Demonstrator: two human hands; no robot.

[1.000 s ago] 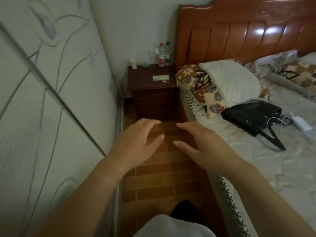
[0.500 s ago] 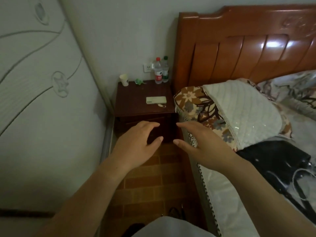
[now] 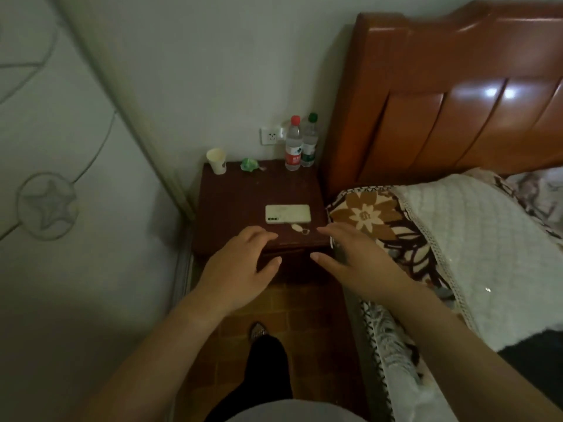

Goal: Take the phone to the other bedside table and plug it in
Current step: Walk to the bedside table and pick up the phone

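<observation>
You stand in a dim bedroom, in a narrow aisle between a patterned wardrobe door [image 3: 45, 205] and the bed [image 3: 475, 239], facing a dark worktop [image 3: 234, 202]. At its back sit a paper cup [image 3: 217, 160], a green scrap [image 3: 249, 164] and two bottles [image 3: 300, 143]. The phone [image 3: 288, 213] lies flat near the front edge, long axis left to right, a small charm [image 3: 300, 229] beside it. Your left hand [image 3: 240, 266] and right hand [image 3: 356, 263] hover open and empty, the phone just beyond both fingertips, roughly midway. The worktop around the phone is bare, so you likely have room to grip either long edge.
</observation>
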